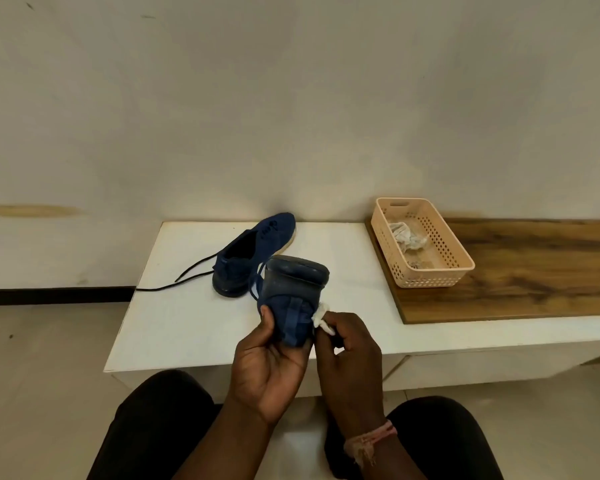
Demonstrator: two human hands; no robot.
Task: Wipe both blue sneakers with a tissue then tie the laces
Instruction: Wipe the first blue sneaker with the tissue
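Note:
My left hand (269, 358) grips a blue sneaker (293, 296) from below and holds it above the white table (187, 317), heel toward me and dark sole up. My right hand (347, 344) pinches a small white tissue (321, 318) against the sneaker's right side. The second blue sneaker (253, 251) rests on the table further back, toe pointing toward the wall. Its dark laces (184, 277) trail loose to the left across the tabletop.
A peach plastic basket (426, 271) with crumpled used tissues inside stands on a wooden board (534, 271) at the right. A pale wall rises directly behind the table. My knees in dark trousers sit below the table's front edge.

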